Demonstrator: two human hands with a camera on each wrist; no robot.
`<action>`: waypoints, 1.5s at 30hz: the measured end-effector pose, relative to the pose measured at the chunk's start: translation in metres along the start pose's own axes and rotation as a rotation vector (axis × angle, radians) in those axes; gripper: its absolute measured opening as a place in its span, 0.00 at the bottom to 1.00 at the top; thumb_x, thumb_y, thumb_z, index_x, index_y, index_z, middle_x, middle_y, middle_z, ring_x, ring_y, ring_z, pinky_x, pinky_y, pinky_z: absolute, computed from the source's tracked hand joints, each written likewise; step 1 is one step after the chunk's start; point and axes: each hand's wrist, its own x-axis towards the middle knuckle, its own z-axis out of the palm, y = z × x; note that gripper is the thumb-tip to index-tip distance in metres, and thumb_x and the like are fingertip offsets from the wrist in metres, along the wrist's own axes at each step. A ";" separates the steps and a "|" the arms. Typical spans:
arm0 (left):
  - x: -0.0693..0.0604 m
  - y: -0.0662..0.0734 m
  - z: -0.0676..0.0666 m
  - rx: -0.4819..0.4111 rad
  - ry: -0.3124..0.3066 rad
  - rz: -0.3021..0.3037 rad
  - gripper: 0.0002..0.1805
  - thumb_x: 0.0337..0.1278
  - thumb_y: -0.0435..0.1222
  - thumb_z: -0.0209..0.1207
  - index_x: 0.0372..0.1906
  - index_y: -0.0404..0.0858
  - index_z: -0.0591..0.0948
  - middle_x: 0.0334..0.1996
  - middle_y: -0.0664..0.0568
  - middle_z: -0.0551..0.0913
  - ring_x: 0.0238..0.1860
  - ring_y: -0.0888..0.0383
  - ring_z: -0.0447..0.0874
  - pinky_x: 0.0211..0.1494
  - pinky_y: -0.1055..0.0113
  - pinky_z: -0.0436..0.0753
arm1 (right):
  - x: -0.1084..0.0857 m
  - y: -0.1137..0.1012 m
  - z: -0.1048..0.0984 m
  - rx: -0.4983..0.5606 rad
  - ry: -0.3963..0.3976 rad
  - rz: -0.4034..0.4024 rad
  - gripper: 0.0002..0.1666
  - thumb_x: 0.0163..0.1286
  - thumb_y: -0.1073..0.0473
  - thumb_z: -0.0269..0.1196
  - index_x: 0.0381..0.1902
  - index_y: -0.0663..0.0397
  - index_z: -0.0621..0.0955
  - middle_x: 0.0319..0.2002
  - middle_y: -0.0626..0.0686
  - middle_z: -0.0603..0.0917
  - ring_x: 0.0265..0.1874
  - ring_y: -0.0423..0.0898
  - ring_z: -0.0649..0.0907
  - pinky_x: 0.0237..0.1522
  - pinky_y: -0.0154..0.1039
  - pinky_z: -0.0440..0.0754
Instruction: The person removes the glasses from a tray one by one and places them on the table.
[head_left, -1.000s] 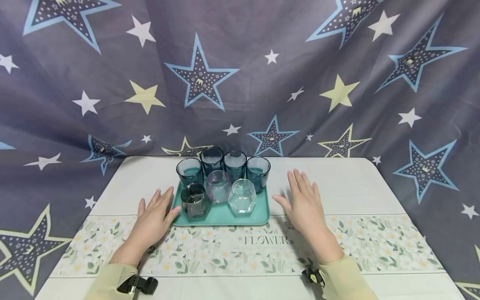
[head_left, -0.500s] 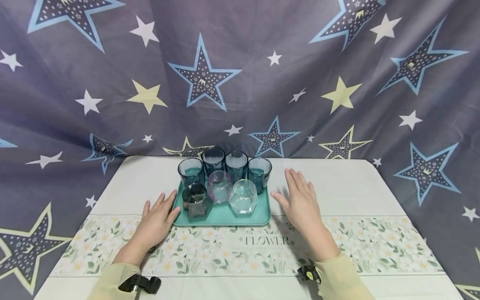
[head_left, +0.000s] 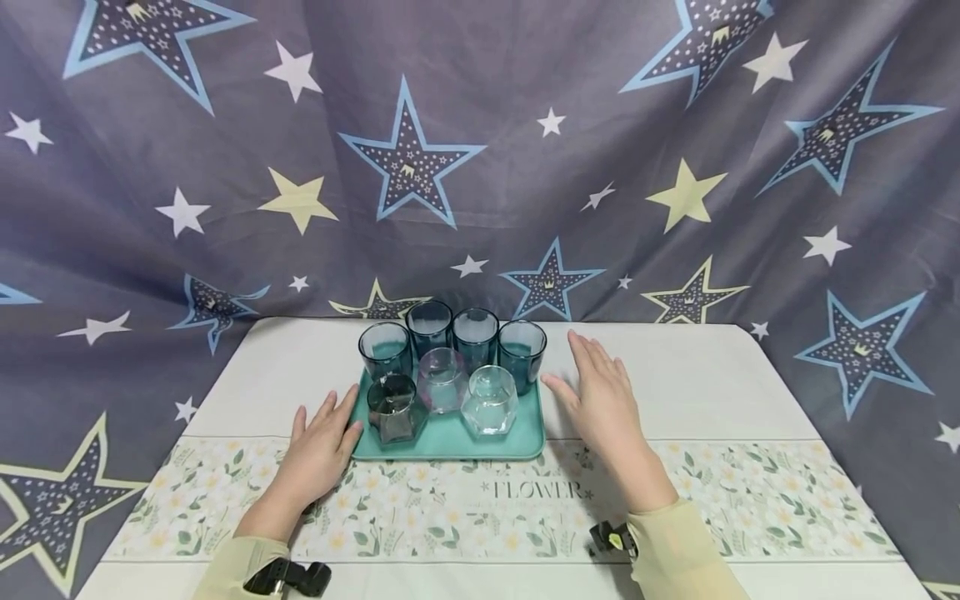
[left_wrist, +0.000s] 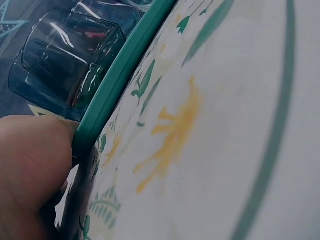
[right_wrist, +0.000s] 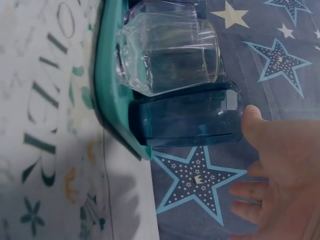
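Observation:
A teal tray [head_left: 450, 451] holds several glasses: four blue ones at the back, with the right-hand blue glass [head_left: 522, 354] near the tray's right edge, then a pinkish clear glass [head_left: 441, 383], a dark grey glass [head_left: 395, 410] and a clear glass [head_left: 490, 402] in front. My left hand [head_left: 317, 454] lies against the tray's left edge, fingers extended; the left wrist view shows it at the tray rim [left_wrist: 117, 80]. My right hand [head_left: 603, 408] is held with straight fingers beside the tray's right side, a gap apart in the head view. In the right wrist view its thumb appears close to the blue glass [right_wrist: 187, 117].
A white tablecloth [head_left: 697, 375] with a floral band [head_left: 772, 492] covers the table. Behind the table's back edge hangs a grey curtain [head_left: 495, 50] printed with stars. A black strap device [head_left: 288, 577] is on the left wrist, another [head_left: 615, 540] on the right.
My left hand has shifted slightly right, up to the tray edge. The right hand has moved slightly left, nearer the tray. The whole head view has shifted a little; the glasses keep their places on the tray.

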 end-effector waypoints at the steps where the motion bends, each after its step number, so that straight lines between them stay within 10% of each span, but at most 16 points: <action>1: 0.000 0.000 -0.001 0.000 -0.003 0.000 0.36 0.92 0.44 0.49 0.91 0.37 0.55 0.82 0.34 0.67 0.87 0.32 0.50 0.84 0.25 0.35 | 0.001 -0.001 0.000 0.006 0.001 -0.001 0.50 0.82 0.38 0.66 0.88 0.59 0.64 0.84 0.63 0.67 0.84 0.64 0.64 0.85 0.69 0.50; 20: 0.001 0.001 0.000 -0.016 0.012 0.043 0.34 0.91 0.42 0.52 0.90 0.38 0.59 0.85 0.40 0.64 0.87 0.33 0.51 0.85 0.27 0.38 | 0.022 -0.011 0.010 0.290 -0.139 0.068 0.49 0.85 0.36 0.62 0.91 0.47 0.58 0.84 0.64 0.65 0.82 0.66 0.67 0.79 0.69 0.66; 45: 0.001 0.006 0.007 0.037 0.026 0.057 0.33 0.89 0.40 0.53 0.88 0.36 0.64 0.83 0.41 0.68 0.86 0.34 0.55 0.85 0.28 0.40 | 0.027 -0.003 0.019 0.419 -0.111 0.047 0.48 0.84 0.47 0.67 0.91 0.51 0.59 0.84 0.62 0.65 0.81 0.62 0.70 0.78 0.60 0.74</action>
